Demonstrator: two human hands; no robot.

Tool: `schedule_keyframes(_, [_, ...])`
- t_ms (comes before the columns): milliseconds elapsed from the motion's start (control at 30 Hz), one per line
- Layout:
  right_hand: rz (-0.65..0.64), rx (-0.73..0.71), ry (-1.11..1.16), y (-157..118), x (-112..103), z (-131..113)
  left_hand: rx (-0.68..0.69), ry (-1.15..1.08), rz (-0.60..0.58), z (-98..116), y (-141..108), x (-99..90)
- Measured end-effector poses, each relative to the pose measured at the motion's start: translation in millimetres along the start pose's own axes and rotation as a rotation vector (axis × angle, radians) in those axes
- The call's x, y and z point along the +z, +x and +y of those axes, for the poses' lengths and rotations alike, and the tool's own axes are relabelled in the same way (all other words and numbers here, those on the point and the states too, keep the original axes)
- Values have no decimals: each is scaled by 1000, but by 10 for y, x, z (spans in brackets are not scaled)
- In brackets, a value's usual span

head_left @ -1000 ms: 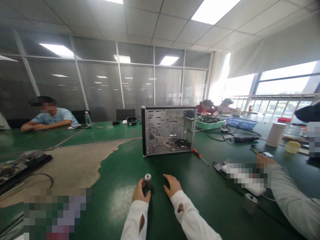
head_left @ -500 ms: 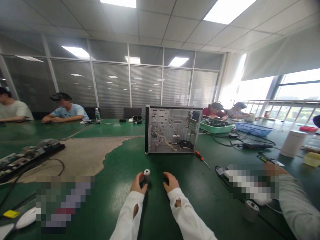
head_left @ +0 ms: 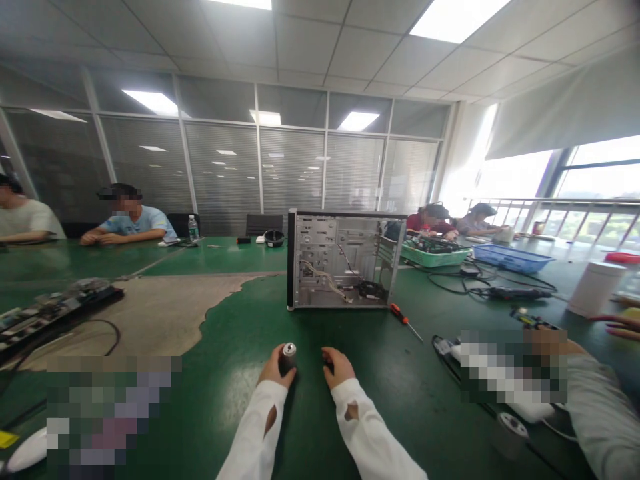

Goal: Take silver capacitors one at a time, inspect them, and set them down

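A small dark can with a silver top [head_left: 289, 357] stands on the green table in front of me. My left hand [head_left: 274, 368] is wrapped round its left side, thumb and fingers against it. To the right of the can, my right hand [head_left: 338, 367] rests on the table with curled fingers apart from the thumb and nothing in it. Beyond both hands stands an open computer case [head_left: 345, 260] on its edge, with loose cables inside. An orange-handled screwdriver [head_left: 406, 322] lies by its lower right corner.
A co-worker's hand and grey sleeve [head_left: 600, 393] are at the right, near a second can [head_left: 513, 430] and a white power strip [head_left: 535, 405]. Green [head_left: 435, 257] and blue baskets [head_left: 513, 259] stand behind. Circuit boards [head_left: 60, 310] lie at the left.
My left hand has closed round the can, which now sits slightly lower and further left in view. My right hand has shifted slightly left. Another hand has appeared at the far right edge.
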State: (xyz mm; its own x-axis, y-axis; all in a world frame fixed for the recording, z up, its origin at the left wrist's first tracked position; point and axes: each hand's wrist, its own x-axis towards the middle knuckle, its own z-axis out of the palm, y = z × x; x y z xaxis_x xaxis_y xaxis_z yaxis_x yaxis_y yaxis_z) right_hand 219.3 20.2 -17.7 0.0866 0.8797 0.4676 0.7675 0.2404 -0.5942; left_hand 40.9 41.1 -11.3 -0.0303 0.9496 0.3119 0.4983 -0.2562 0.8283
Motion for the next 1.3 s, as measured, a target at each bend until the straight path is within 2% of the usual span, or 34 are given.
schedule_keyframes(267, [109,-39,18,-56,-98,-76,12,-139,12,-12,-113,-25])
schedule_keyframes(500, [136,-92,198,-258,-163,-327,15,-274,18,-17,-117,-20])
schedule_keyframes(633, [104,-64,249,-345,-124,-494,-39,-349,-51,-21,-94,-37])
schedule_keyframes(767, [95,-30,288,-363,-46,-598,4,-485,-125,15,-150,-47])
schedule_keyframes(900, [85,-58,266,-374,-36,-639,-8,-591,-299,65,-249,-43])
schedule_keyframes(967, [80,-41,261,-389,-65,-655,-25,-599,-347,96,-282,-46])
schedule_keyframes(1067, [53,1,259,-440,-159,-688,-31,-597,-340,153,-306,-57])
schedule_keyframes(1133, [20,3,251,-519,-272,-705,-45,-591,-293,189,-310,-69])
schedule_keyframes(1300, [-95,-71,226,-967,-780,-597,-139,-556,-140,218,-279,-130])
